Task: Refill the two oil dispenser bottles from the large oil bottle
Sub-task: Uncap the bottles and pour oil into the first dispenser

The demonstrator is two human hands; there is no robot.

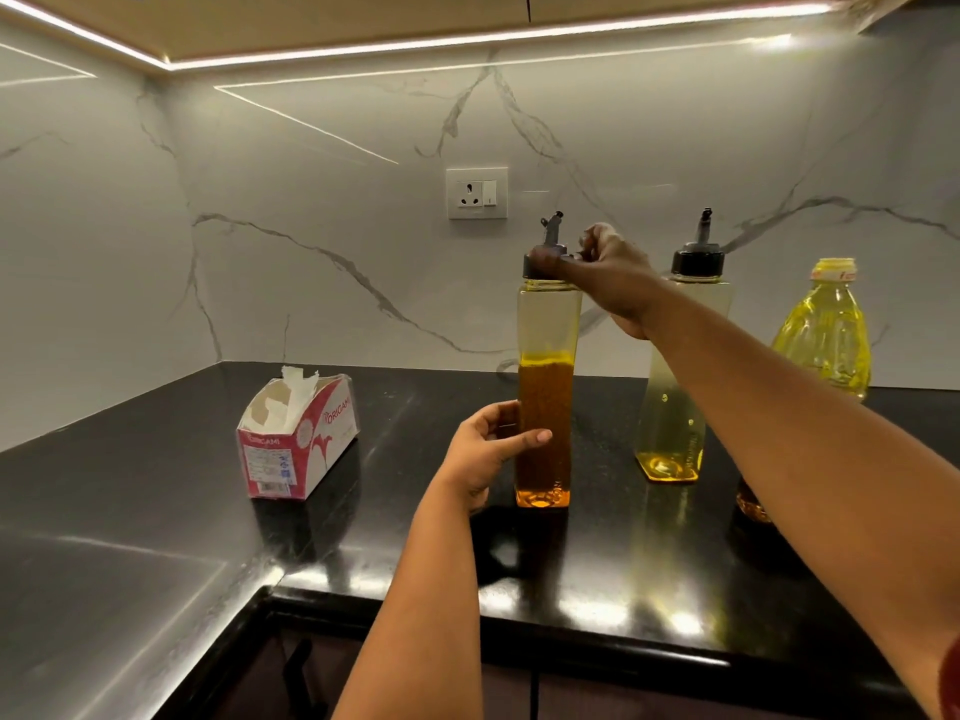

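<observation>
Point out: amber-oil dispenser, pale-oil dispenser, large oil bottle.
amber-oil dispenser (545, 407), head view, on its oil-filled lower body
pale-oil dispenser (670, 423), head view, on its lower body
large oil bottle (826, 335), head view, on its yellow shoulder

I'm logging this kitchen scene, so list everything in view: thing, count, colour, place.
dispenser bottles: 2, clear with black spout caps; amber-oil one centre, pale-oil one to its right
large oil bottle: 1, yellow, far right by the wall
tissue box: 1, red and white, left on counter
counter: 1, black
wall socket: 1, white, on the marble wall
left hand: holds the amber bottle's body
right hand: grips that bottle's cap
</observation>
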